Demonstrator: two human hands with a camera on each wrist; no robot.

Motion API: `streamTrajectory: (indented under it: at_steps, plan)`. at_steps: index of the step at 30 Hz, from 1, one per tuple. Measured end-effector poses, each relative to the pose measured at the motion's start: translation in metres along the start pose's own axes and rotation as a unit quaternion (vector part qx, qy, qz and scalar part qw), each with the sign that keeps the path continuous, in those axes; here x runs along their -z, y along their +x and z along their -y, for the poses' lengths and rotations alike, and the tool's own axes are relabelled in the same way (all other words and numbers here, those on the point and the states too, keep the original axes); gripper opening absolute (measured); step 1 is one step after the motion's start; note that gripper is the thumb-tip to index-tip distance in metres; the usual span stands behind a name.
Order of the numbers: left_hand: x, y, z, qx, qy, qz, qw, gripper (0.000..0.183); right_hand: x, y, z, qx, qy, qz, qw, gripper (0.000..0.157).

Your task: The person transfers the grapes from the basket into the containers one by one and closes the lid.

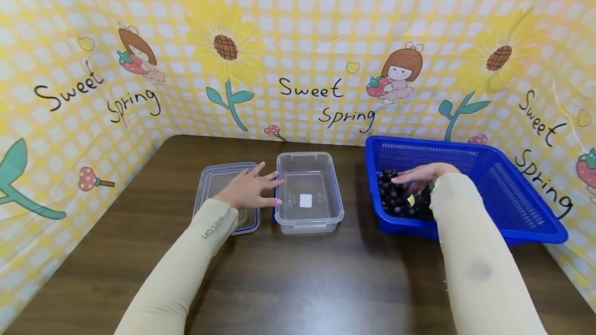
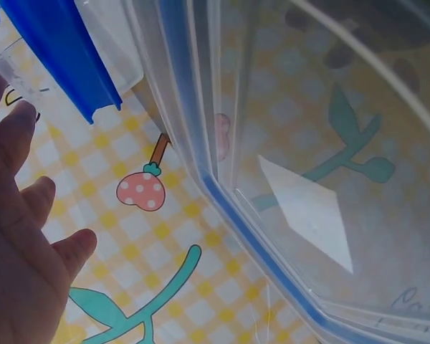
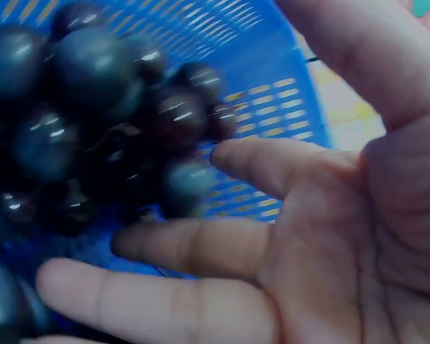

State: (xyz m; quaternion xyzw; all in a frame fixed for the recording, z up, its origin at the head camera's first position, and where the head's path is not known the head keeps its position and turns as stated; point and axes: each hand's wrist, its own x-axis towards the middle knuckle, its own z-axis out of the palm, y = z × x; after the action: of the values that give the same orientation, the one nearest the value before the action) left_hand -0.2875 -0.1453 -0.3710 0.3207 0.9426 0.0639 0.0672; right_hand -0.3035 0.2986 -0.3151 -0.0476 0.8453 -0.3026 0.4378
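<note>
My left hand (image 1: 249, 188) reaches over a clear plastic lid (image 1: 209, 182) with a blue-lined edge. Its spread fingertips are right at the left rim of a clear rectangular food container (image 1: 278, 190), which has a white label on its bottom. In the left wrist view, those spread fingers (image 2: 75, 252) appear beside clear plastic with a blue strip. To the right, my right hand (image 1: 426, 173) is inside a blue plastic basket (image 1: 517, 195), over dark grapes (image 1: 396, 200). In the right wrist view its fingers (image 3: 165, 304) extend toward the grape bunch (image 3: 93, 72), with the palm showing.
A small yellow piece (image 1: 411, 200) lies among the grapes. The brown wooden table (image 1: 288, 283) runs back to a yellow checked cloth (image 1: 298, 40) printed with flowers, which encloses it behind and at both sides. The basket stands near the cloth at the right.
</note>
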Motion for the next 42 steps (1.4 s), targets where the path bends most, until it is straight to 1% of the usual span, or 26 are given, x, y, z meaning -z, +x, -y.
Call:
streamTrajectory:
  at_steps: [1, 4, 8, 11, 15, 18, 21, 25, 28, 31, 34, 38, 42]
  plan:
    - [-0.001, 0.0, 0.0, 0.0, 0.003, 0.002, 1.0, 0.068, -0.001, 0.003, -0.002, 0.001, -0.001, 0.001, 1.0, 0.101]
    - [-0.003, 0.0, -0.002, -0.002, 0.007, 0.008, 0.9999, 0.071, -0.007, 0.011, -0.008, -0.008, 0.024, -0.01, 1.0, 0.107]
    - [-0.006, -0.001, -0.004, -0.016, 0.005, 0.01, 0.9998, 0.076, -0.013, 0.018, -0.01, 0.001, 0.05, -0.023, 0.998, 0.107]
    - [-0.007, -0.001, -0.006, -0.026, 0.004, 0.009, 0.9996, 0.075, -0.015, 0.02, -0.007, 0.005, 0.02, -0.045, 0.999, 0.103]
    - [-0.007, -0.004, -0.007, -0.026, 0.007, 0.0, 0.9996, 0.071, -0.015, 0.022, -0.002, 0.004, -0.032, -0.082, 0.996, 0.099]
    - [-0.006, -0.006, -0.008, -0.025, 0.001, 0.003, 0.9997, 0.07, -0.016, 0.024, 0.001, -0.004, -0.036, -0.1, 0.994, 0.098]
    - [-0.006, -0.006, -0.01, -0.023, -0.001, 0.014, 0.9996, 0.072, -0.019, 0.026, -0.001, -0.001, -0.042, -0.112, 0.993, 0.096]
    - [-0.006, -0.004, -0.011, -0.024, 0.004, 0.021, 0.9995, 0.072, -0.024, 0.027, -0.006, -0.005, -0.057, -0.134, 0.989, 0.094]
    - [-0.006, -0.001, -0.012, -0.027, -0.002, 0.023, 0.9994, 0.072, -0.027, 0.028, -0.009, -0.016, -0.055, -0.149, 0.987, 0.093]
    - [-0.005, -0.001, -0.011, -0.025, -0.008, 0.031, 0.9992, 0.072, -0.028, 0.029, -0.01, -0.015, -0.047, -0.148, 0.988, 0.093]
    - [-0.004, -0.002, -0.009, -0.018, -0.004, 0.037, 0.9991, 0.073, -0.027, 0.031, -0.007, -0.008, -0.027, -0.139, 0.99, 0.09]
    - [-0.003, -0.006, -0.006, -0.015, -0.002, 0.031, 0.9994, 0.073, -0.025, 0.034, -0.001, 0.0, -0.02, -0.141, 0.99, 0.085]
    - [-0.001, -0.007, -0.004, -0.012, -0.009, 0.03, 0.9995, 0.074, -0.023, 0.036, 0.005, -0.002, -0.04, -0.154, 0.987, 0.082]
